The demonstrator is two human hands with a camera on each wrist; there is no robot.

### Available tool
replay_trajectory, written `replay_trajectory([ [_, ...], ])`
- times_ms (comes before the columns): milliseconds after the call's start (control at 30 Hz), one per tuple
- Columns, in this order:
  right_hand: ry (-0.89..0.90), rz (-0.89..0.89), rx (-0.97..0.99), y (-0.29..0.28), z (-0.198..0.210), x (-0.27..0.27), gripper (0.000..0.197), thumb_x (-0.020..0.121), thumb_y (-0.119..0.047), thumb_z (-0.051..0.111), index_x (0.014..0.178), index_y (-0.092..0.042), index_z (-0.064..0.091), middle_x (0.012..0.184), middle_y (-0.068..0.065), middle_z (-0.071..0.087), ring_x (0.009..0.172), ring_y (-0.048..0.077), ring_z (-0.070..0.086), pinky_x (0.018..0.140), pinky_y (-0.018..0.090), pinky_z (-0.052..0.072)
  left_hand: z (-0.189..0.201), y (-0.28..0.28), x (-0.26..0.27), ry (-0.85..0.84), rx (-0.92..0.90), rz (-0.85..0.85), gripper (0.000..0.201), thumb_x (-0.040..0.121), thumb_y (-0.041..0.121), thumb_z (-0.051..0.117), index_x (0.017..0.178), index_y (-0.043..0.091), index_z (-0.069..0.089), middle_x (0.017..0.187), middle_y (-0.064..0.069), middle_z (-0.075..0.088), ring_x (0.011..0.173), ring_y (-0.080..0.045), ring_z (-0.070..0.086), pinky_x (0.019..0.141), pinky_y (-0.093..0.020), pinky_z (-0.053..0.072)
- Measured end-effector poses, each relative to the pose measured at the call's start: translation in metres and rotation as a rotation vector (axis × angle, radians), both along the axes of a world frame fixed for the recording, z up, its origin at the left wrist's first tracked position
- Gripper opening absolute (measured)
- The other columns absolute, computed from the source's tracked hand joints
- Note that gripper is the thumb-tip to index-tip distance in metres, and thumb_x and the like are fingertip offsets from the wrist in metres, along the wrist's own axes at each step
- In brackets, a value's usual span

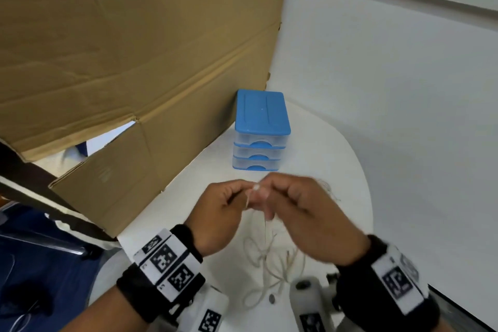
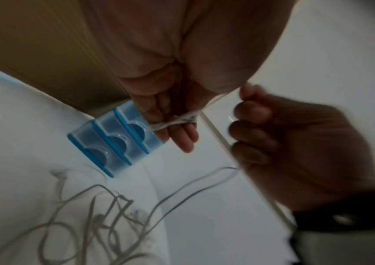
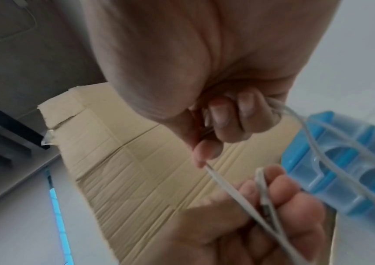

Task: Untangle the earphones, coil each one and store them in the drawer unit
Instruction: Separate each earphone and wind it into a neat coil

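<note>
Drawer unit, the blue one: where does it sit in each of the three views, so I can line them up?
Head: drawer unit stands upright at centre, beyond both hands, against the cardboard sheet.
Left wrist: drawer unit left of centre, tilted, partly behind the left hand's fingers.
Right wrist: drawer unit at the right edge, tilted, behind the earphone cable.
Shared landmark: the cardboard sheet beside it in all three.

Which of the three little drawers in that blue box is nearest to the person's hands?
The bottom drawer of the blue-topped clear plastic drawer unit. It sits lowest, on the white table, closest to both hands; the other two stack above it.
</note>
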State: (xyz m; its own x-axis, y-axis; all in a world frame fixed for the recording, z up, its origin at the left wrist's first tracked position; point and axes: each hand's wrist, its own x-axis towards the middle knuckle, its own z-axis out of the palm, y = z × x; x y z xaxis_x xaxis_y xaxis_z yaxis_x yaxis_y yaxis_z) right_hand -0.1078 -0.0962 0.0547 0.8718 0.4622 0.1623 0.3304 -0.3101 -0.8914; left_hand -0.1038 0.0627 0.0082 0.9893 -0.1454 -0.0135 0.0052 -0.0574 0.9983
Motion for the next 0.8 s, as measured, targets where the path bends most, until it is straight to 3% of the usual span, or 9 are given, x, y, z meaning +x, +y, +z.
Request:
replay_trajectory([
  [67,-0.052,-0.155,0.019,-0.004,-0.001,0.024,0.023,0.097,-0.005,0.049,0.080,-0.007,0.064,0.061,-0.001,0.057,0.060,0.010,0.054,0.063,0.020,0.046,0.007,-0.005,-0.005,0.067,-0.078,-0.066,0.034,0.098,-0.002,0.043,0.086,0.010,0.072,0.075,-0.001,0.070,0.069,-0.013,0.066,0.073,-0.023,0.052],
  [167,-0.035,-0.325,0.058,-0.008,-0.024,0.049,0.025,0.094,-0.004,0.054,0.076,-0.013,0.068,0.054,-0.016,0.055,0.054,0.001,0.048,0.059,0.012,0.039,0.021,-0.002,-0.003,0.236,-0.342,-0.032,0.029,0.097,-0.001,0.040,0.099,-0.001,0.069,0.074,-0.008,0.067,0.066,-0.020,0.066,0.076,-0.029,0.058],
  [233,0.070,-0.300,0.053,-0.006,-0.044,0.047,0.026,0.093,-0.004,0.057,0.075,-0.018,0.070,0.051,-0.018,0.056,0.051,-0.001,0.047,0.058,0.014,0.039,0.030,0.004,0.000,0.291,-0.518,-0.005,0.026,0.090,0.002,0.044,0.100,-0.003,0.067,0.074,-0.009,0.068,0.067,-0.022,0.070,0.078,-0.031,0.058],
  [333,0.221,-0.058,-0.113,0.005,-0.064,0.020,0.018,0.094,-0.008,0.057,0.088,-0.009,0.074,0.051,-0.019,0.057,0.051,-0.001,0.048,0.058,0.017,0.041,0.033,0.013,0.007,0.276,-0.652,0.097,0.024,0.091,0.004,0.045,0.098,-0.002,0.067,0.077,-0.010,0.073,0.075,-0.024,0.074,0.078,-0.028,0.059],
  [400,0.252,0.108,-0.211,0.011,-0.061,-0.001,0.019,0.097,-0.017,0.055,0.091,-0.012,0.073,0.054,-0.022,0.058,0.057,0.003,0.052,0.063,0.019,0.045,0.028,0.018,0.011,0.237,-0.613,0.159,0.025,0.096,0.003,0.043,0.097,0.001,0.067,0.082,-0.010,0.075,0.082,-0.025,0.074,0.082,-0.028,0.058],
  [467,0.255,0.195,-0.233,0.013,-0.047,-0.015,0.021,0.099,-0.021,0.052,0.093,-0.017,0.071,0.058,-0.019,0.059,0.060,0.003,0.054,0.067,0.020,0.047,0.018,0.020,0.013,0.154,-0.396,0.200,0.023,0.097,0.003,0.045,0.095,0.004,0.068,0.083,-0.005,0.076,0.084,-0.024,0.074,0.085,-0.031,0.057],
  [600,0.124,0.132,-0.040,0.011,-0.006,-0.013,0.022,0.097,-0.011,0.047,0.085,-0.016,0.065,0.062,-0.008,0.056,0.062,0.018,0.052,0.065,0.030,0.046,0.001,0.017,0.009,-0.029,0.055,0.124,0.023,0.098,0.008,0.049,0.091,0.010,0.070,0.081,-0.001,0.073,0.072,-0.015,0.068,0.079,-0.030,0.049],
  [700,0.034,-0.066,0.099,0.003,0.002,0.015,0.022,0.098,0.000,0.046,0.082,0.003,0.062,0.057,-0.008,0.054,0.058,0.004,0.049,0.060,0.015,0.040,0.009,0.008,0.003,-0.017,0.008,-0.013,0.026,0.098,0.006,0.045,0.090,0.003,0.069,0.074,-0.004,0.067,0.064,-0.017,0.060,0.069,-0.022,0.047],
  [800,-0.018,-0.244,0.059,-0.001,-0.012,0.040,0.022,0.095,-0.007,0.055,0.078,-0.011,0.068,0.056,-0.011,0.054,0.054,0.002,0.047,0.057,0.011,0.038,0.020,0.005,0.002,0.093,-0.199,-0.016,0.027,0.096,0.005,0.043,0.094,-0.006,0.068,0.066,-0.003,0.062,0.054,-0.017,0.053,0.068,-0.026,0.050],
])
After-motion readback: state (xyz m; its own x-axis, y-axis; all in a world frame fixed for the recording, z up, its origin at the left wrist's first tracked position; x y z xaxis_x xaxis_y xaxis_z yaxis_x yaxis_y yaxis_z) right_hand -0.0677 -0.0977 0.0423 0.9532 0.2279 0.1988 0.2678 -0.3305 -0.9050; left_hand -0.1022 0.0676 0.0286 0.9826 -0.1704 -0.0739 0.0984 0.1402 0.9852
